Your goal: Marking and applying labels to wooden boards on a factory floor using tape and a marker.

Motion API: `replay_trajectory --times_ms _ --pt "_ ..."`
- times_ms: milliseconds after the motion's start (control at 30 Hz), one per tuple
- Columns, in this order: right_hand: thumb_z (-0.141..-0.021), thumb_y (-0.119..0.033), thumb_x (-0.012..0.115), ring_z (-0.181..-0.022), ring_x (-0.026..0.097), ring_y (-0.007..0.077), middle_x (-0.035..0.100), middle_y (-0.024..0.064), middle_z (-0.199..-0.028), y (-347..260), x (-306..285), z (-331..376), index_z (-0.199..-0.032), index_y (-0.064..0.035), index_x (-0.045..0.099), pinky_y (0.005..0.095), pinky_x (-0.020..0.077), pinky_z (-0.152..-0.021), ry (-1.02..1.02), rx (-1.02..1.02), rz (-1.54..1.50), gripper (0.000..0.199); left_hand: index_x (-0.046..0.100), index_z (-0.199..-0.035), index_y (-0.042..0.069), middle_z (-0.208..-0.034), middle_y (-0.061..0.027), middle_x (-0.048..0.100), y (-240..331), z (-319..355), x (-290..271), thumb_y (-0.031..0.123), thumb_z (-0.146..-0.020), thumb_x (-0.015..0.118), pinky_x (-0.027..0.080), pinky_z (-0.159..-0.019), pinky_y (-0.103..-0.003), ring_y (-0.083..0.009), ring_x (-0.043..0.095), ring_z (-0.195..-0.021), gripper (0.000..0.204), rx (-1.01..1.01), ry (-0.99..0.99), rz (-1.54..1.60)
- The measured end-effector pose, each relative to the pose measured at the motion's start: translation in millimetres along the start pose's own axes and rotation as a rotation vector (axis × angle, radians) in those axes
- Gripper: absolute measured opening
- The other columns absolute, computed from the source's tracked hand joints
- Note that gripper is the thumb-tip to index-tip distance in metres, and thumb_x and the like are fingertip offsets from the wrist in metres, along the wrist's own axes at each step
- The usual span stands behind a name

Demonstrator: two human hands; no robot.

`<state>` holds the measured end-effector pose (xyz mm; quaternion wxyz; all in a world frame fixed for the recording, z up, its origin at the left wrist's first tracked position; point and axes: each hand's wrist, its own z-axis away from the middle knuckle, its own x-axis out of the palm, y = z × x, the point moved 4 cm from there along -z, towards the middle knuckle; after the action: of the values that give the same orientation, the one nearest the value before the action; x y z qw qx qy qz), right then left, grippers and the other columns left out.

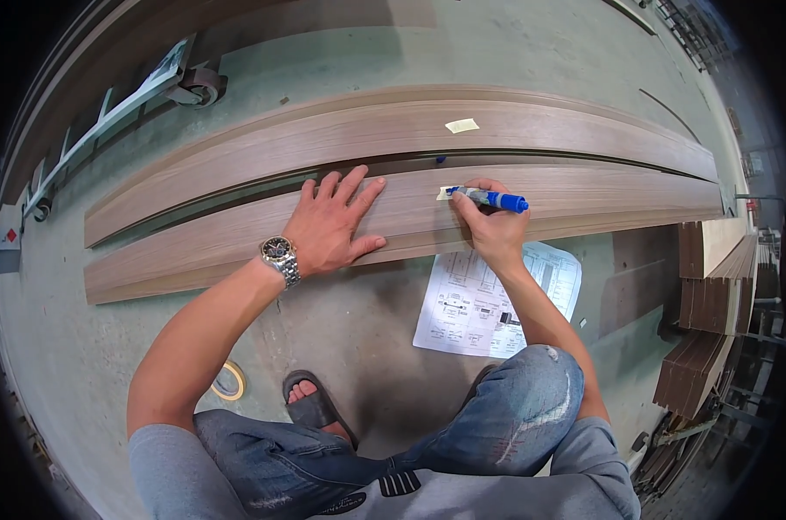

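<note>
Two long wood-grain boards lie side by side across the floor, a narrow gap between them. On the nearer board (263, 221) my left hand (332, 221) rests flat with its fingers spread. My right hand (498, 227) is closed around a blue marker (501, 201), whose tip meets a small piece of pale tape (446, 192) on that same board. Part of this tape is hidden by the marker and fingers. Another strip of pale tape (462, 126) is stuck on the farther board (575, 130). In the gap shows a small blue object (440, 159), perhaps the marker's cap.
A printed drawing sheet (462, 303) lies on the floor under my right forearm. A roll of tape (229, 381) sits near my left knee. Stacked boards (709, 303) stand at the right. A wheeled metal frame (141, 100) is at the upper left.
</note>
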<state>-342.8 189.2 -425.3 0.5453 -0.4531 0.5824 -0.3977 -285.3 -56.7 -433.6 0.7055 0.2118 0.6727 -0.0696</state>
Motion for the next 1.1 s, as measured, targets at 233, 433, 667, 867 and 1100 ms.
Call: replay_trajectory --times_ms 233,433,667,867,1100 --pt "-0.085 -0.007 0.077 -0.056 0.055 0.0036 0.063 -0.0003 -0.065 -5 -13 3 -0.093 0.0008 0.069 0.0212 0.0406 -0.047 0.105 -0.032 -0.074 0.014 0.036 -0.152 0.013 -0.154 -0.0168 0.034 -2 1 1 0.057 -0.089 0.062 0.034 -0.107 -0.052 -0.0401 0.040 -0.132 0.081 0.006 0.005 0.019" --pt "-0.085 -0.007 0.076 -0.055 0.054 0.0036 0.063 -0.0010 -0.066 0 -17 1 -0.093 0.0012 0.069 0.0212 0.0395 -0.046 -0.001 0.022 -0.120 0.013 0.032 -0.155 0.017 -0.156 -0.0161 0.033 -4 -2 4 0.063 -0.091 0.055 0.035 -0.105 -0.056 -0.0393 0.040 -0.132 0.082 0.013 0.004 0.023" --pt "-0.086 -0.007 0.075 -0.052 0.053 0.0036 0.062 -0.0010 -0.063 -2 -12 1 -0.092 0.0019 0.069 0.0216 0.0371 -0.043 0.019 0.034 -0.103 0.012 0.032 -0.154 0.016 -0.156 -0.0166 0.033 -4 -2 6 0.063 -0.091 0.055 0.035 -0.106 -0.056 -0.0392 0.040 -0.132 0.082 -0.004 -0.001 0.015" --pt "-0.086 -0.006 0.075 -0.050 0.052 0.0040 0.062 -0.0008 -0.062 5 -12 1 -0.092 0.0019 0.068 0.0222 0.0372 -0.043 0.003 0.047 -0.125 0.012 0.032 -0.154 0.016 -0.155 -0.0170 0.033 -3 -3 4 0.062 -0.091 0.056 0.034 -0.106 -0.056 -0.0397 0.040 -0.132 0.082 -0.005 -0.008 0.028" --pt "-0.085 -0.006 0.075 -0.048 0.052 0.0036 0.061 -0.0018 -0.060 3 -12 2 -0.090 0.0015 0.068 0.0230 0.0375 -0.043 0.041 -0.010 -0.077 0.012 0.032 -0.155 0.016 -0.155 -0.0171 0.033 -4 -1 4 0.060 -0.091 0.057 0.034 -0.106 -0.056 -0.0396 0.039 -0.133 0.081 -0.009 -0.011 0.034"
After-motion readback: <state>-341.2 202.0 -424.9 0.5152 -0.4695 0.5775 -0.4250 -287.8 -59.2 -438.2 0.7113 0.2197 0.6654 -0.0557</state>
